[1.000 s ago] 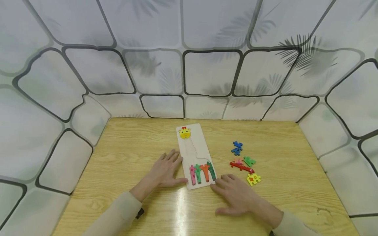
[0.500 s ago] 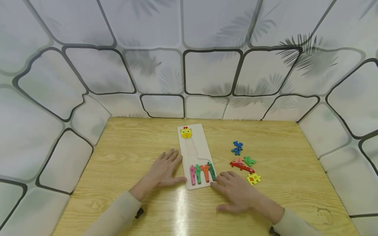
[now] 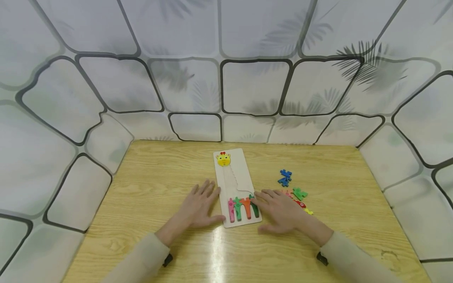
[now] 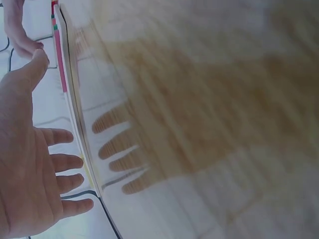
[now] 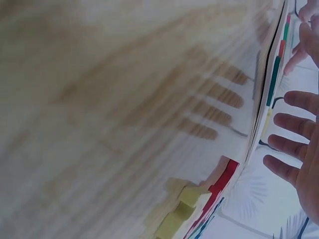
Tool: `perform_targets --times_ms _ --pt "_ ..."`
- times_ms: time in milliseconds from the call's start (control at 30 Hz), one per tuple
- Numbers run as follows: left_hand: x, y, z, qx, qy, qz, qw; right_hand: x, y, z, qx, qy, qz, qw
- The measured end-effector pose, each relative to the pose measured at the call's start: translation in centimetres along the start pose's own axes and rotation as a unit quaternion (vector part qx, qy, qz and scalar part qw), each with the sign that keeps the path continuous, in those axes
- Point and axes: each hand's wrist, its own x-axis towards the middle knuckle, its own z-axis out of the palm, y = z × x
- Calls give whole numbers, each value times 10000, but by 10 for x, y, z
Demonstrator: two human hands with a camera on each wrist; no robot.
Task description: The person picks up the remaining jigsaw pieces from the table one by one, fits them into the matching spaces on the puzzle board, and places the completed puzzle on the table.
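Observation:
A pale giraffe puzzle board (image 3: 244, 169) lies on the table, slightly tilted in the head view. A yellow giraffe head piece (image 3: 223, 159) sits at its far end. Pink (image 3: 231, 211), green (image 3: 238, 212), orange (image 3: 246, 208) and dark green (image 3: 255, 211) leg pieces fill the near end. At the board's left edge is my left hand (image 3: 199, 206), fingers stretched and thumb pointing to the near corner. My right hand (image 3: 283, 211) is at the right edge, fingers extended, its fingertips overlapping part of the dark green leg. Neither hand holds anything.
Right of the board lie loose puzzle pieces: two blue (image 3: 284, 181), a green one (image 3: 300, 194), a pink one (image 3: 288, 193), a red one (image 3: 300, 204) and a yellow one (image 3: 309, 211). My right hand partly hides the last three. Patterned walls enclose the wooden table (image 3: 159, 165).
My right hand has moved forward along the board's right side and now covers part of the red and yellow pieces. The board's far end has shifted slightly right. My left hand stays nearly still.

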Motion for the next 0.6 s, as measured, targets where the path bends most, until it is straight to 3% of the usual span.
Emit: perform_targets --times_ms 233,600 --pt "-4 6 3 43 98 -60 9999 13 9 2 117 -365 218 9990" --pt "-9 14 4 145 111 -39 9998 26 20 9 183 -605 246 9977"
